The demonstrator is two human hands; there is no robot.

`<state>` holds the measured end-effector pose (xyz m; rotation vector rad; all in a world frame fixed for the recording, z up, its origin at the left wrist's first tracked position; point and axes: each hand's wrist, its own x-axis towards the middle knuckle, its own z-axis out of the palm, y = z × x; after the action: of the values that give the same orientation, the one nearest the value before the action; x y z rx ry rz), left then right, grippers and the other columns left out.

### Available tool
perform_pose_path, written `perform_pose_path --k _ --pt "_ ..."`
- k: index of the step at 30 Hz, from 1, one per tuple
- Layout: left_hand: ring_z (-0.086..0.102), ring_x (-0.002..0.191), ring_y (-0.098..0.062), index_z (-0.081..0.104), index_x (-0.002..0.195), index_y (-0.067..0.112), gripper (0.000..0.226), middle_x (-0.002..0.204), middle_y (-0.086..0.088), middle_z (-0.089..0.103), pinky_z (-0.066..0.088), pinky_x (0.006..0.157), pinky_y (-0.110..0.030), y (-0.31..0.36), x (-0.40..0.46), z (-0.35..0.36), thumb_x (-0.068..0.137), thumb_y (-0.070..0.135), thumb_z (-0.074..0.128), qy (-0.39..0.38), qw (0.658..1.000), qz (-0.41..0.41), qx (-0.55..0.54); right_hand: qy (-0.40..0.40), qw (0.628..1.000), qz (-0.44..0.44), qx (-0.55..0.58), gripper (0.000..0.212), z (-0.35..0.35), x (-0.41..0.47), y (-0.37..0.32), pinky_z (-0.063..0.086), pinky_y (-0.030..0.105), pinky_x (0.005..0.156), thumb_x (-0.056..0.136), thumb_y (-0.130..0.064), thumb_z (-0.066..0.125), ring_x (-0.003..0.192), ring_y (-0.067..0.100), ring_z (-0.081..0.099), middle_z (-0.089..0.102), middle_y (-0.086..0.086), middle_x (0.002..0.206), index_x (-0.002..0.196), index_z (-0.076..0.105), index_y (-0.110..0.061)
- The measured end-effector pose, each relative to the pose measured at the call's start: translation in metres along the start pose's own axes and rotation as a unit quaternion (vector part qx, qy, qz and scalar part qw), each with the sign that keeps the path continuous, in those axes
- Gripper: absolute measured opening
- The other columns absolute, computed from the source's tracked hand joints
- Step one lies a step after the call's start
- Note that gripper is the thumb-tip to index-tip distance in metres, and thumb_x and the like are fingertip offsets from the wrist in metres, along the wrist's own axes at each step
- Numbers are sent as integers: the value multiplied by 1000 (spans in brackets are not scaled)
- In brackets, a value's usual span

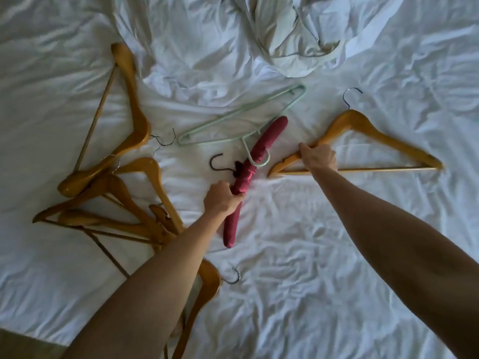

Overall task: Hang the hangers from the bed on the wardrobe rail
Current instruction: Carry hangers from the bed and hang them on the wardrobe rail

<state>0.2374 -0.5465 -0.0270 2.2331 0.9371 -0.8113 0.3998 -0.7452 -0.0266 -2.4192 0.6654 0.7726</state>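
A red padded hanger (261, 149) lies in the middle of the white bed (311, 268), and my left hand (222, 198) is closed around its lower half. To the right, a wooden hanger (375, 133) with a metal hook rests on the sheet; my right hand (318, 156) grips its left arm. A pale green plastic hanger (233, 120) lies behind the red one, its hook looped over the red padding. At the left, several more wooden hangers (124, 182) lie piled together. No wardrobe rail is in view.
A crumpled white duvet (285, 35) is bunched at the far middle of the bed. Another wooden hanger (207, 283) lies partly under my left forearm near the front edge. A strip of floor (23, 343) shows at the bottom left.
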Motion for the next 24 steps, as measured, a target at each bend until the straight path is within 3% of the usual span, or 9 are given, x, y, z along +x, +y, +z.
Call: perform_pose_path --k 3,6,11,16,19,22,24 --pt "70 71 -19 74 85 17 31 72 4 68 47 55 -24 -12 -40 27 76 46 79 -40 998 -30 -49 -16 999 13 -40 60 -1 -34 43 51 41 93 82 -53 64 115 39 62 67 21 122 118 70 -6" --pt "70 72 -17 72 86 16 36 74 4 70 51 56 -26 -23 -75 56 69 47 78 -80 990 -57 -105 -45 992 10 -117 59 3 -78 102 49 40 89 81 -55 67 115 38 62 68 18 120 118 70 -10" --pt "61 61 -15 63 68 15 19 65 1 64 45 55 -25 -28 -126 88 75 26 76 -72 971 -94 -209 -53 991 0 -122 36 16 -143 169 48 34 71 76 -46 63 85 31 68 71 5 86 96 71 -17" --pt "62 61 -17 62 69 16 17 63 2 63 47 57 -28 -37 -176 85 74 26 74 -58 967 -87 -233 -29 994 -50 -93 20 14 -212 193 52 36 63 83 -39 60 64 22 64 64 -2 67 81 65 -20" --pt "62 59 -14 63 73 20 21 63 5 64 44 54 -25 -41 -214 71 80 37 74 -41 961 -58 -268 -5 996 -79 -44 29 2 -254 201 55 40 59 90 -44 60 54 16 60 59 -5 57 71 61 -23" --pt "58 52 -15 63 67 17 43 54 5 57 42 52 -26 -40 -253 55 88 54 66 -14 948 -51 -313 0 994 -107 6 36 -18 -296 201 46 32 48 91 -44 63 45 12 52 52 -7 50 64 55 -21" --pt "59 53 -17 67 72 12 47 55 1 58 44 51 -27 -38 -281 42 92 54 62 -3 944 -39 -327 5 991 -129 44 40 -35 -327 197 42 32 46 92 -43 62 41 9 44 46 -6 46 61 52 -19"
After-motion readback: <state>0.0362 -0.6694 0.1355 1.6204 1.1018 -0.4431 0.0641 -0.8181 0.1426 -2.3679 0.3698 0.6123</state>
